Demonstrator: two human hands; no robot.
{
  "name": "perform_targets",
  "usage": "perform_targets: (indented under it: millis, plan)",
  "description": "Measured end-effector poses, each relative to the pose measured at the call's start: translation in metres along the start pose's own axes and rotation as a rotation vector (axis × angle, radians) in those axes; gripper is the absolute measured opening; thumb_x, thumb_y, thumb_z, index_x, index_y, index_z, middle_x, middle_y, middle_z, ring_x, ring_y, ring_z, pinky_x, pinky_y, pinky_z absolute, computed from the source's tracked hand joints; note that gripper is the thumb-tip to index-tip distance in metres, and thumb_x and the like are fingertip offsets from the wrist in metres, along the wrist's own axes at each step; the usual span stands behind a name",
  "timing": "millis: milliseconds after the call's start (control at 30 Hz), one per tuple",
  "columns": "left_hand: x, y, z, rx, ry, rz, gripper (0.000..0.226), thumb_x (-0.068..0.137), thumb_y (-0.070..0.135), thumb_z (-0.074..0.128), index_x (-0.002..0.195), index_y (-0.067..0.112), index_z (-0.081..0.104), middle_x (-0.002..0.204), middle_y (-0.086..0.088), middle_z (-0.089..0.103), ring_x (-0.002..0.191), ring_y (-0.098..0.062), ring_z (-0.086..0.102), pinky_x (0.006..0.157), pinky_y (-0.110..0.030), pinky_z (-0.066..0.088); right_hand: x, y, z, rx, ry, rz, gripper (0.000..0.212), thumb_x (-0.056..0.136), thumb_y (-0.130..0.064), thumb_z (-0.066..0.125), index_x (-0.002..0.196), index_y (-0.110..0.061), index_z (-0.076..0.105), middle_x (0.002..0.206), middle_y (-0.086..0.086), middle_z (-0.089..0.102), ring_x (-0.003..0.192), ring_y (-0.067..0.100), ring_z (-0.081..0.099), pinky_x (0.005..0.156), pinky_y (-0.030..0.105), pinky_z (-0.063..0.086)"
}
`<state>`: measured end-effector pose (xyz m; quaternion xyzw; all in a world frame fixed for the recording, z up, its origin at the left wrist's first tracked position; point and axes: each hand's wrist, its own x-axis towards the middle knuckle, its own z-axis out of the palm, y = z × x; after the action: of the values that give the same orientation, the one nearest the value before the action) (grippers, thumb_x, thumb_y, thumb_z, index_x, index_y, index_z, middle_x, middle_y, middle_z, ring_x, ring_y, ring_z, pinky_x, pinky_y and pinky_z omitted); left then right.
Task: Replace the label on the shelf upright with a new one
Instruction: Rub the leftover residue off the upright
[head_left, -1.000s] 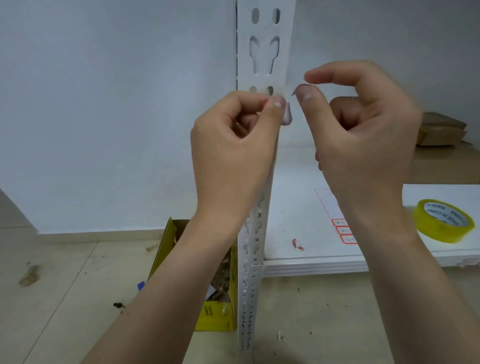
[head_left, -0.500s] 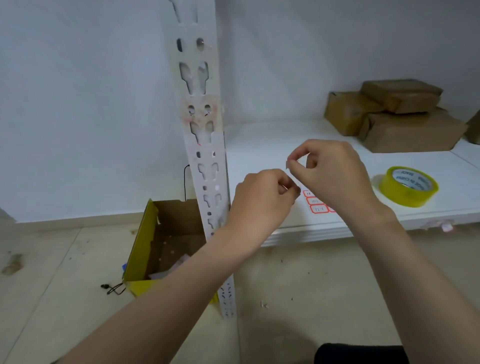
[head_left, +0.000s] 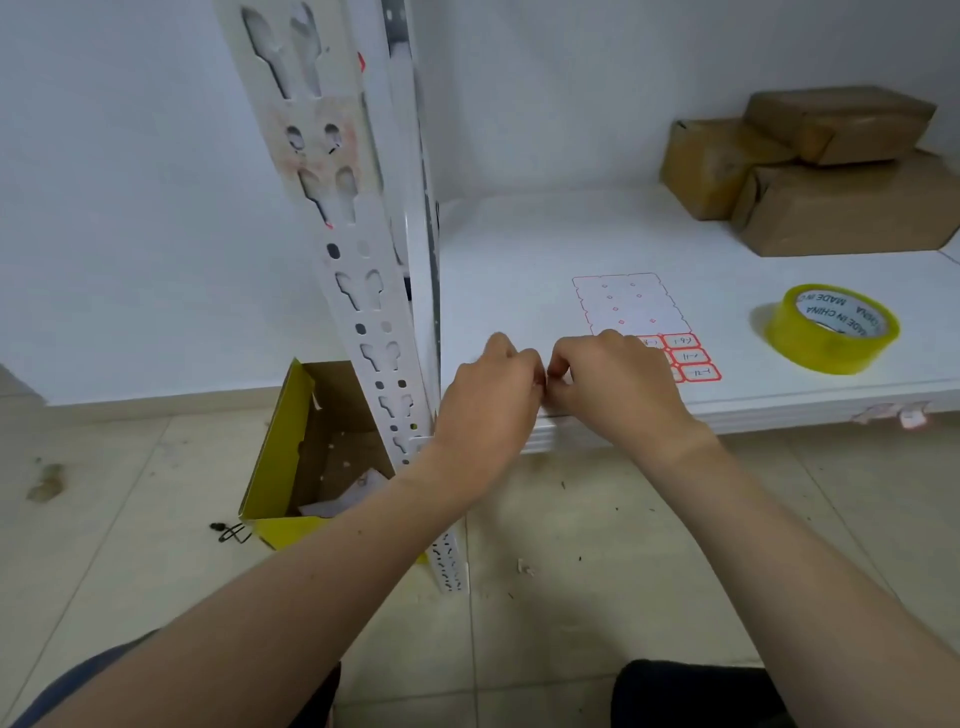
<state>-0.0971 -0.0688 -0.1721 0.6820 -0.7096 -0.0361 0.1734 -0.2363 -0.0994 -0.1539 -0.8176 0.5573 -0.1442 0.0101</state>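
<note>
At the front edge of the white shelf board (head_left: 519, 244), left hand (head_left: 488, 400) and right hand (head_left: 615, 387) meet, fingers of both curled in, tips pressed together at the join. Whether a scrap is pinched there cannot be told: too small, hidden. Right hand overlaps the near corner of the label sheet (head_left: 631, 306), which lies flat on the board at 1 o'clock; red-bordered labels (head_left: 693, 358) with handwriting sit at its near end, only a red outline farther up. Shelf upright (head_left: 363, 312) stands at 10 o'clock, a pinkish smudged patch (head_left: 317, 150) around its upper holes. Yellow tape roll (head_left: 831, 327) at 3 o'clock on the board. Brown taped parcels (head_left: 810, 166) stacked at 2 o'clock. Yellow carton (head_left: 280, 457) on the floor, 8 o'clock.
</note>
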Motion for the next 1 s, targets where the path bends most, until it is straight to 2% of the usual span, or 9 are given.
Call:
perform_targets:
  millis: [133, 233, 367, 467, 533, 633, 700, 833, 1000]
  plan:
    - [0.001, 0.002, -0.006, 0.028, -0.078, -0.050, 0.023, 0.104, 0.035, 0.060, 0.111, 0.018, 0.073, 0.120, -0.008, 0.047, 0.081, -0.032, 0.062, 0.076, -0.039, 0.055, -0.004, 0.009, -0.007, 0.059, -0.115, -0.009, 0.010, 0.091, -0.035, 0.067, 0.094, -0.030, 0.075, 0.094, 0.001, 0.069, 0.091, 0.028, 0.065, 0.068, 0.032, 0.044]
    - [0.000, 0.009, -0.015, 0.057, -0.147, -0.071, 0.030, 0.102, 0.042, 0.059, 0.110, 0.017, 0.073, 0.119, -0.009, 0.047, 0.087, -0.034, 0.063, 0.079, -0.041, 0.057, -0.010, 0.011, -0.017, 0.074, -0.205, -0.003, 0.015, 0.092, -0.038, 0.064, 0.099, -0.035, 0.077, 0.095, -0.002, 0.070, 0.090, 0.025, 0.066, 0.068, 0.032, 0.045]
    - [0.002, 0.018, -0.027, 0.082, -0.214, -0.066, 0.031, 0.104, 0.034, 0.050, 0.113, 0.014, 0.073, 0.114, -0.010, 0.048, 0.087, -0.033, 0.059, 0.074, -0.038, 0.050, -0.014, 0.005, -0.030, 0.050, -0.325, -0.020, 0.021, 0.094, -0.040, 0.060, 0.107, -0.035, 0.076, 0.079, -0.005, 0.063, 0.090, 0.025, 0.068, 0.072, 0.033, 0.050]
    - [0.002, 0.025, -0.053, -0.004, -0.209, -0.018, 0.027, 0.103, 0.028, 0.052, 0.112, 0.017, 0.075, 0.114, -0.007, 0.062, 0.096, -0.032, 0.066, 0.083, -0.041, 0.056, -0.006, 0.005, -0.048, 0.074, -0.221, 0.033, 0.022, 0.091, -0.037, 0.061, 0.109, -0.041, 0.074, 0.086, -0.010, 0.065, 0.095, 0.022, 0.066, 0.076, 0.032, 0.047]
    - [-0.001, 0.035, -0.082, -0.028, -0.104, 0.053, 0.025, 0.102, 0.027, 0.054, 0.108, 0.017, 0.076, 0.107, -0.005, 0.068, 0.096, -0.029, 0.067, 0.085, -0.040, 0.055, 0.003, 0.002, -0.065, 0.202, 0.007, 0.094, 0.017, 0.089, -0.036, 0.061, 0.095, -0.040, 0.076, 0.077, -0.013, 0.068, 0.085, 0.019, 0.069, 0.073, 0.033, 0.052]
    - [-0.013, 0.049, -0.133, -0.078, 0.183, 0.178, 0.022, 0.102, 0.029, 0.056, 0.098, 0.022, 0.076, 0.097, 0.002, 0.067, 0.091, -0.021, 0.063, 0.078, -0.036, 0.044, 0.011, -0.020, -0.102, 0.666, 0.335, 0.090, 0.013, 0.089, -0.030, 0.064, 0.088, -0.033, 0.077, 0.070, -0.007, 0.072, 0.061, 0.016, 0.067, 0.061, 0.032, 0.055]
    - [-0.022, 0.046, -0.159, -0.190, 0.412, 0.268, 0.019, 0.099, 0.027, 0.059, 0.091, 0.023, 0.075, 0.087, 0.005, 0.066, 0.082, -0.018, 0.061, 0.075, -0.037, 0.047, 0.010, -0.046, -0.126, 0.952, 0.445, 0.038, 0.016, 0.094, -0.020, 0.065, 0.087, -0.028, 0.078, 0.074, -0.004, 0.074, 0.057, 0.020, 0.068, 0.052, 0.033, 0.056]
    - [-0.027, 0.023, -0.186, -0.329, 0.795, 0.400, 0.012, 0.096, 0.018, 0.067, 0.088, 0.015, 0.075, 0.076, 0.002, 0.066, 0.063, -0.010, 0.049, 0.061, -0.032, 0.045, 0.009, -0.089, -0.154, 1.130, 0.489, -0.068, 0.024, 0.098, -0.013, 0.058, 0.091, -0.022, 0.079, 0.081, -0.003, 0.077, 0.068, 0.027, 0.073, 0.056, 0.041, 0.063]
    - [-0.031, -0.005, -0.208, -0.352, 1.075, 0.437, 0.008, 0.098, 0.008, 0.068, 0.094, 0.007, 0.075, 0.079, -0.006, 0.065, 0.066, -0.015, 0.055, 0.059, -0.026, 0.044, 0.015, -0.121, -0.154, 1.172, 0.480, -0.137, 0.011, 0.097, -0.023, 0.068, 0.098, -0.026, 0.078, 0.091, -0.005, 0.077, 0.073, 0.028, 0.074, 0.061, 0.044, 0.064]
